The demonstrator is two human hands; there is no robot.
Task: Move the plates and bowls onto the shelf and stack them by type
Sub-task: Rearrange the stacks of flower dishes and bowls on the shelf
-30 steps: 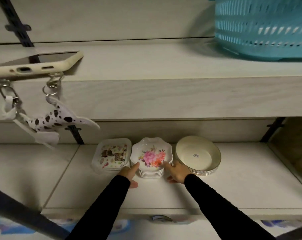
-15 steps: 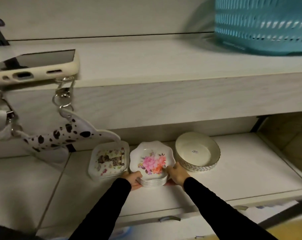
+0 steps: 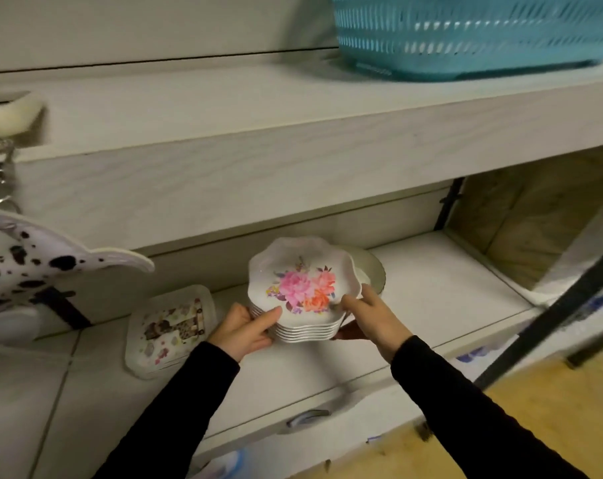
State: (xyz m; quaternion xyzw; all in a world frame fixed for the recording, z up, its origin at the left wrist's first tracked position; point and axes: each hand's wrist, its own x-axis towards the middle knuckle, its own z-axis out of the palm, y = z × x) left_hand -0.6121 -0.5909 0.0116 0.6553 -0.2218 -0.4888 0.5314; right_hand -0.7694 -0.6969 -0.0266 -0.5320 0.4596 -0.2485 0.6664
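Observation:
A stack of several scalloped white plates with a pink flower print [image 3: 302,288] is lifted and tilted above the lower shelf [image 3: 431,281]. My left hand [image 3: 246,328] grips its left edge, thumb on the top plate's rim. My right hand [image 3: 369,314] grips the right edge, fingers curled under the stack. A square patterned plate stack [image 3: 170,328] lies on the shelf to the left. Behind the lifted stack, a cream round bowl [image 3: 371,271] shows only its right rim.
The upper shelf [image 3: 258,133] carries a teal plastic basket [image 3: 476,32] at the right. A phone in a cream case [image 3: 10,110] with a spotted plush charm [image 3: 34,261] hangs at the left. A dark metal post [image 3: 548,319] slants at the right.
Both hands closed round the flowered stack and lifted it off the shelf, tilting it toward me. It now hides most of the cream bowl. The view swung right.

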